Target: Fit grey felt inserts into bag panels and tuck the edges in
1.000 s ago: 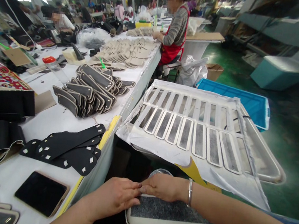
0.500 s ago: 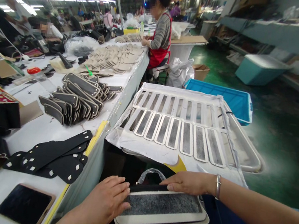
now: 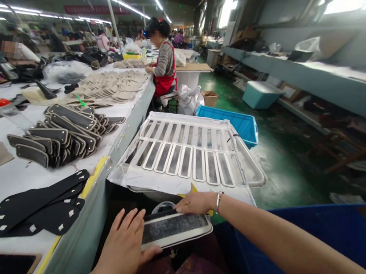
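Note:
A cream-edged rectangular piece with a dark grey, fuzzy panel (image 3: 176, 227) lies tilted over my lap. My left hand (image 3: 124, 242) grips its left end, fingers spread on top and thumb along the near edge. At the far edge, toward the right end, my right hand (image 3: 196, 201) is closed over the piece, its fingertips partly hidden. Behind the panel rises a clear plastic-wrapped loop (image 3: 162, 207). Beyond my hands, a row of white-framed dark strips (image 3: 173, 159) rests on a white-covered, slotted rack (image 3: 150, 183).
On the left table lie a heap of dark strips (image 3: 64, 132), black pieces with white diamond marks (image 3: 38, 199) and a phone (image 3: 1, 263). A large blue bin (image 3: 310, 221) stands at my right, and a blue tray (image 3: 250, 129) behind the rack. A co-worker (image 3: 166, 65) sits farther along.
The view has shifted right and up, so the surroundings appear farther left. Both hands still hold the piece, which now slopes more, its right end raised.

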A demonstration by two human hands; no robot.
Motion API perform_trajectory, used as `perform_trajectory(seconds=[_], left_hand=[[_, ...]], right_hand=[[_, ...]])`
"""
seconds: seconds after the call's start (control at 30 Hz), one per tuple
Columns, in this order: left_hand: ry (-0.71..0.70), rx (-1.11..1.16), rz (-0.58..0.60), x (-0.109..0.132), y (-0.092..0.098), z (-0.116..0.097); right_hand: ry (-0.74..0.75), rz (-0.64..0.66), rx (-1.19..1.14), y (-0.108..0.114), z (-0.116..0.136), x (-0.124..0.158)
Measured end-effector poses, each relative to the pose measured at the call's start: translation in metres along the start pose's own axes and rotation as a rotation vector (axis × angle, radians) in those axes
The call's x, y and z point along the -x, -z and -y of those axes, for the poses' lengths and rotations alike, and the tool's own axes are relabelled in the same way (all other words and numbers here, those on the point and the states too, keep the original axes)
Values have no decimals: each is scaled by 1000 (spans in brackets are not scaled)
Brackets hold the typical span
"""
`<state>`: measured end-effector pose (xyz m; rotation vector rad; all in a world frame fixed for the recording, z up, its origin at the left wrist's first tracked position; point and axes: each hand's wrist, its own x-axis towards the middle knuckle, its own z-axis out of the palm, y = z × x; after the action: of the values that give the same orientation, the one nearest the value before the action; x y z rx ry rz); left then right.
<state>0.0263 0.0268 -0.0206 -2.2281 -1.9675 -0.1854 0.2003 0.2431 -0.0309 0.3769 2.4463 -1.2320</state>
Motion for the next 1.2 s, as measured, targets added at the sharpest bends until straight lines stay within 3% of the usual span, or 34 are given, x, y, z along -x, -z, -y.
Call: perform_trajectory(seconds=[0.07, 0.13, 0.23, 0.3, 0.43, 0.57, 0.67, 0.9, 1.1, 1.2], left_hand=[[-58, 70, -68, -6, -5, -18], [-113, 187, -101, -13, -13, -39], [-129, 330, -95, -22, -22, -61], [-113, 392, -91, -25, -25, -67], [-48, 490, -79, -25, -23, -71], [39, 504, -109, -21, -24, -78], [71, 505, -143, -21, -26, -82], [180, 523, -82, -29, -25, -88], [244, 446, 55, -37, -18, -96], [273, 329, 116, -43, -13, -99]], right_hand=[[-30, -94, 17, 0, -1, 12], [-30, -285, 42, -6, 1, 35], [64, -688, 101, -32, 8, 74], [118, -820, 146, -55, 11, 93], [145, -861, 173, -95, 9, 99], [146, -999, 152, -114, 1, 90], [146, -1084, 197, -119, -5, 87], [49, -1171, 279, -128, 2, 76], [-124, -1140, 317, -129, 13, 68], [-215, -1185, 328, -132, 17, 63]])
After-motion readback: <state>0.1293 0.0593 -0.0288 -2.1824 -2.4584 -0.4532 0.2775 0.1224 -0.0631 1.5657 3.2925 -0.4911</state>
